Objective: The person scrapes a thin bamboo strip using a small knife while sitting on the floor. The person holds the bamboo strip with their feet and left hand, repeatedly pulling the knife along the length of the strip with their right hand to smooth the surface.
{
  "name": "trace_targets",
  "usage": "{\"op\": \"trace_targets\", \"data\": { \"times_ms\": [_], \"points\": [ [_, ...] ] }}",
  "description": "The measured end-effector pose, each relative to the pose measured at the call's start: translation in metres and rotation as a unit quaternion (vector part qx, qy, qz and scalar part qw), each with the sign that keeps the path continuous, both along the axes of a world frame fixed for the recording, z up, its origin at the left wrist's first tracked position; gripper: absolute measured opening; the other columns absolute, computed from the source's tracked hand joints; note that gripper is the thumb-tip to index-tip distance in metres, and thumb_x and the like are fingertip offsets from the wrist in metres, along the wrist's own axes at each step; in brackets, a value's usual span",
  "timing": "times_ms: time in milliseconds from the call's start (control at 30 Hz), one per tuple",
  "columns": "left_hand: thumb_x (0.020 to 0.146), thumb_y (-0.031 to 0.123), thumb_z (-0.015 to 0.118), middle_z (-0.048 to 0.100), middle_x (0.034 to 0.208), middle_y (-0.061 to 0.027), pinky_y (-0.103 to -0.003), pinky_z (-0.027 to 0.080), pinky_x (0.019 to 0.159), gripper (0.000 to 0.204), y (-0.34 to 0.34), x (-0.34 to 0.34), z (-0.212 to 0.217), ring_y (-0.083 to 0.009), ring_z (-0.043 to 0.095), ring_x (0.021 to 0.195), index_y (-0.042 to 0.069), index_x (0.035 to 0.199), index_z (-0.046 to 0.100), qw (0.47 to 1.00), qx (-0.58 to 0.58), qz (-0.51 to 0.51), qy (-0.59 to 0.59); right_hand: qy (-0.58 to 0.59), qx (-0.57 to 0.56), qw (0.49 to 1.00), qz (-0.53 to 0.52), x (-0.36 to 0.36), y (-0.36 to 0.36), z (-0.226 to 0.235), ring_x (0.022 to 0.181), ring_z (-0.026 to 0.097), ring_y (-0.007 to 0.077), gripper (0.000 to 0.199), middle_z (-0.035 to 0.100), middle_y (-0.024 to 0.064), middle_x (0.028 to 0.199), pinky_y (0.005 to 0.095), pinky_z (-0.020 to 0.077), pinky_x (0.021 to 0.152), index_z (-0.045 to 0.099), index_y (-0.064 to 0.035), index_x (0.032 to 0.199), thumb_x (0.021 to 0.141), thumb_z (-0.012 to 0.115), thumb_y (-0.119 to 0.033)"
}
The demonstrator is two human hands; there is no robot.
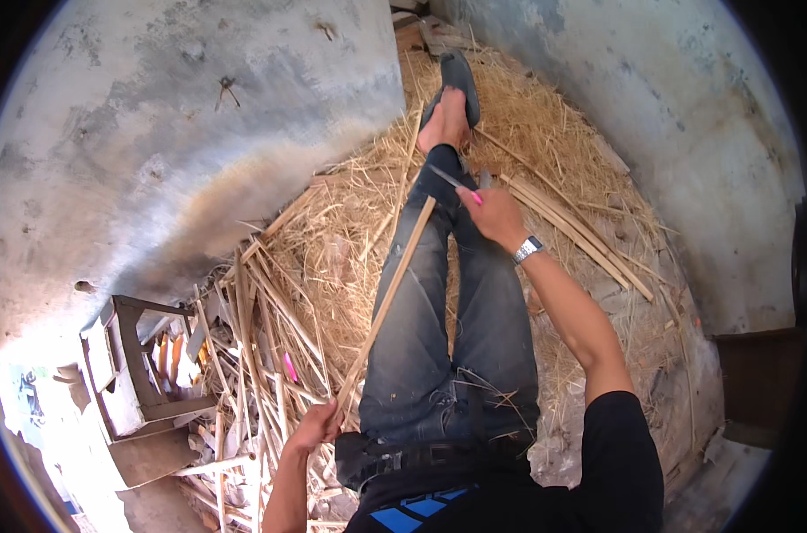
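My left hand (317, 423) is closed round the lower end of a long, flat strip of split wood (387, 306), perhaps bamboo. The strip slants up across my thigh, and its far end lies over my legs below the knee. In my right hand (497, 218) is a knife (448, 177) with a pink handle, its blade pointing up and left above my shin. The blade stands apart from the strip's far end. A silver watch (528, 250) is on my right wrist.
Straw-like shavings (532, 115) cover the floor around my outstretched legs. Several split strips (581, 233) lie to the right. A heap of sticks (252, 329) is at the left, beside a wooden frame (146, 355). Grey walls (270, 98) stand on both sides.
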State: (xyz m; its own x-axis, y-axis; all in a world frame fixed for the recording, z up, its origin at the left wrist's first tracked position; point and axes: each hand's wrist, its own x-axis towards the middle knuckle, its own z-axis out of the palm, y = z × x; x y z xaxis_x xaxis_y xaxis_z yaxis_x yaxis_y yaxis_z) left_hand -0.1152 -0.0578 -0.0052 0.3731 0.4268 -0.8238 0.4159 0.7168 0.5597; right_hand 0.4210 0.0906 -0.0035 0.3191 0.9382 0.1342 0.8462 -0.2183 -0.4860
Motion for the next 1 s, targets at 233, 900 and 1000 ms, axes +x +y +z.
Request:
{"op": "trace_targets", "data": {
  "times_ms": [233, 900, 1000],
  "points": [
    [0.113, 0.051, 0.043, 0.045, 0.049, -0.0025, -0.029, 0.036, 0.042, 0.065, 0.006, 0.013, 0.006, -0.0146, 0.043, 0.040, 0.004, 0.071, 0.058, 0.997, -0.065, 0.022, -0.030, 0.026, -0.021, 0.984, 0.177, -0.087, -0.055, 0.008, 0.066, 0.069, 0.0440, 0.067, 0.068, 0.0221, 0.067, 0.0540, 0.0541, 0.061, 0.072, -0.0068, 0.068, 0.102, 0.053, -0.062],
    [0.111, 0.056, 0.043, 0.044, 0.048, -0.0030, -0.029, 0.033, 0.041, 0.070, 0.000, 0.017, 0.004, -0.0140, 0.041, 0.039, 0.006, 0.064, 0.054, 1.000, -0.014, -0.014, -0.016, -0.063, 0.002, 0.996, 0.057, -0.040, -0.016, -0.018, 0.062, 0.070, 0.0414, 0.065, 0.069, 0.0206, 0.065, 0.0524, 0.0568, 0.059, 0.076, -0.0081, 0.070, 0.100, 0.055, -0.062],
    [0.111, 0.057, 0.043, 0.045, 0.048, -0.0033, -0.029, 0.034, 0.042, 0.071, -0.004, 0.010, -0.001, -0.0142, 0.041, 0.039, 0.006, 0.064, 0.055, 1.000, -0.012, -0.008, -0.017, -0.084, -0.011, 0.978, 0.193, -0.075, -0.040, -0.014, 0.064, 0.071, 0.0415, 0.064, 0.069, 0.0213, 0.067, 0.0517, 0.0564, 0.059, 0.076, -0.0085, 0.072, 0.099, 0.056, -0.063]
  ]
}}
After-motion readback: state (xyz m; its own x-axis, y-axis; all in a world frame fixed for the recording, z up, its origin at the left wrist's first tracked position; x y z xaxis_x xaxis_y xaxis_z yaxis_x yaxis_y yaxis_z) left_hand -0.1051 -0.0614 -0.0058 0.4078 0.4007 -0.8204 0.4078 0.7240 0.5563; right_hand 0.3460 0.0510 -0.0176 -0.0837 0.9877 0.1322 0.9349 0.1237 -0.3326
